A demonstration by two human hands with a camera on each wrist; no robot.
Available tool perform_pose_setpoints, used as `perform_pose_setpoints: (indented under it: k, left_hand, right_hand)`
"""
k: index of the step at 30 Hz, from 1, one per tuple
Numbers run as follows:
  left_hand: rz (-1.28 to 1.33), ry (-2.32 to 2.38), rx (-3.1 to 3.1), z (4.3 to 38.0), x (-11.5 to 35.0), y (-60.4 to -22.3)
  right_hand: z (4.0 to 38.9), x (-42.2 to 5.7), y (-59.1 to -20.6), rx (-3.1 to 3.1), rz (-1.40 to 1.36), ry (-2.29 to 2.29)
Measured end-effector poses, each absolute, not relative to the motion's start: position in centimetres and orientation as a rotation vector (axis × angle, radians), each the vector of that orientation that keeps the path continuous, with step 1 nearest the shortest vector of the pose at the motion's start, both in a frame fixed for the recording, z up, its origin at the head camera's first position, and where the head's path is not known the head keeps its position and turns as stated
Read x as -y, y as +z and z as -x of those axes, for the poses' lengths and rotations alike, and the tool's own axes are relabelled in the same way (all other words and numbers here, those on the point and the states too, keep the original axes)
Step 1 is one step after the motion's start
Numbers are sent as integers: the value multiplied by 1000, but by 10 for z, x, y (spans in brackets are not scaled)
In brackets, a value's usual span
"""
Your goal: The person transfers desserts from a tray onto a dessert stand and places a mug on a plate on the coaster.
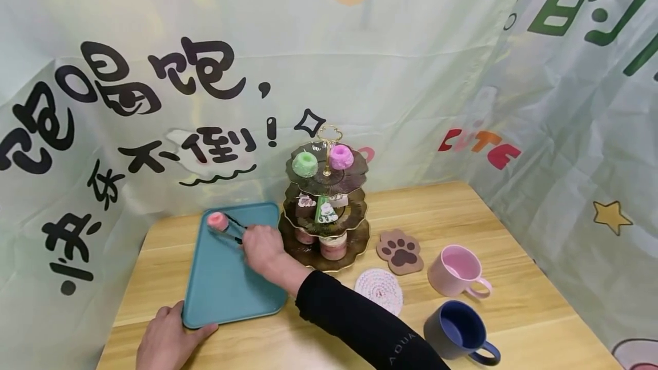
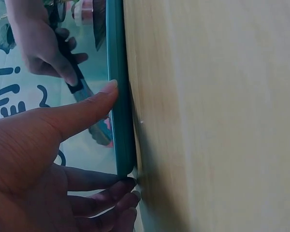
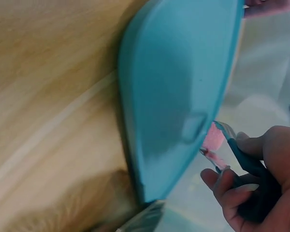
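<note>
My right hand [image 1: 264, 250] grips a pair of dark-handled tongs [image 3: 242, 158] over the far part of the blue tray [image 1: 231, 284]. Between the tong tips is a small pink cake-shaped piece [image 1: 217, 221], at the tray's far left corner. In the right wrist view, thumb and fingers are wrapped round the tong handles. My left hand [image 1: 169, 338] holds the tray's near left corner. The left wrist view has its thumb on the rim [image 2: 115, 106] and its fingers at the corner.
Right of the tray stands a three-tier brown stand [image 1: 329, 186] bearing several toy cakes, close to my right forearm. Farther right are a paw-shaped coaster [image 1: 400, 251], a round woven coaster [image 1: 379, 290], a pink mug [image 1: 454, 272] and a blue mug [image 1: 457, 330].
</note>
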State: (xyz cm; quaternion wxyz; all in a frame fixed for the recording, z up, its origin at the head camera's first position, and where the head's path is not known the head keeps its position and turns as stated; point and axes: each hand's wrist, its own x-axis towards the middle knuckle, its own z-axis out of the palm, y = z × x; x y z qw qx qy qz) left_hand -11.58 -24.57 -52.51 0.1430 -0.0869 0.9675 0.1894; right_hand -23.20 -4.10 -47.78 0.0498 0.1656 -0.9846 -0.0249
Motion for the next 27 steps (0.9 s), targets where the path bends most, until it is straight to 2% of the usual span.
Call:
perform_pose_setpoints:
  k: [13,27]
  left_hand:
    - [222,561,-2802,114,246,-526]
    - [219,556,-2793,113,249,-525]
  right_hand:
    - [186,4,-430,2944,-589,-30]
    - [133,-66,-348,2758,-644,183]
